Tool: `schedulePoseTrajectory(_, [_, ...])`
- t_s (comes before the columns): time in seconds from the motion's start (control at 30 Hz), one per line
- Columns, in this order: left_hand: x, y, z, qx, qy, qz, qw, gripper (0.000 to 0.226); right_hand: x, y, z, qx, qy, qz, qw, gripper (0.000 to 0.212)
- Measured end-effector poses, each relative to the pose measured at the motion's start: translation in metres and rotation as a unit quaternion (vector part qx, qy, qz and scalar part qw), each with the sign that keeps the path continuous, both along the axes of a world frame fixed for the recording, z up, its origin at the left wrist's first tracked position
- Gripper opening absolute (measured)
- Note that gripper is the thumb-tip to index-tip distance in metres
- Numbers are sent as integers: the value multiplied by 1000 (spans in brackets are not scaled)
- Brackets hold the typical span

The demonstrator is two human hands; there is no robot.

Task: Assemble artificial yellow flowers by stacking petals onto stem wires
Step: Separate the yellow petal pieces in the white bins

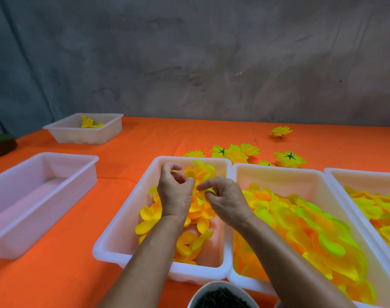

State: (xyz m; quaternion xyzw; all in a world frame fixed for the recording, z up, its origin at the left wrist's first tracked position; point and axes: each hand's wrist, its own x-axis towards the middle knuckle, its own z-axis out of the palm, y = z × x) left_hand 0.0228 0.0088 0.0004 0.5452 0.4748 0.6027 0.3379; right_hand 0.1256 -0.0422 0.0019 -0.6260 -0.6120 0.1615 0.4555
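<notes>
Dark stem pieces fill a bowl (221, 295) at bottom centre, while above the middle tray (123, 218) both hands, left (175, 194) and right (225, 200), pinch a yellow petal cluster (200, 174).

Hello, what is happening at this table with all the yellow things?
A person is assembling artificial flowers. The left hand and right hand pinch yellow petals over the middle tray. The neighbouring tray is heaped with petals. Finished flowers lie on the orange cloth behind.
</notes>
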Motion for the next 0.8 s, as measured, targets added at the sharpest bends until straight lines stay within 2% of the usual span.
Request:
schedulePoseTrajectory(0.13, [2, -1, -1, 9, 5, -69, 998, 26, 0, 0, 2, 33, 50, -33, 998, 7])
schedulePoseTrajectory(0.23, [2, -1, -1, -16, -53, -110, 992, 30, 1, 1, 2, 41, 111, -49, 992, 22])
schedulePoseTrajectory(0.37, [4, -2, 0, -13, -67, -128, 989, 30, 2, 3, 3, 38, 213, -71, 974, 21])
schedulePoseTrajectory(0.6, [1, 0, 2, 42, 6, 15, 999, 27, 3, 4, 4, 6, 255, -57, 965, 23])
schedulePoseTrajectory(0.7, [-3, 5, 2, 5, -23, 77, 997, 27, 3, 2, 4, 15, 249, -51, 967, 19])
schedulePoseTrajectory(0.8, [-3, 4, 3, -9, -16, 110, 994, 18, 3, 1, 3, 28, 257, -44, 965, 22])
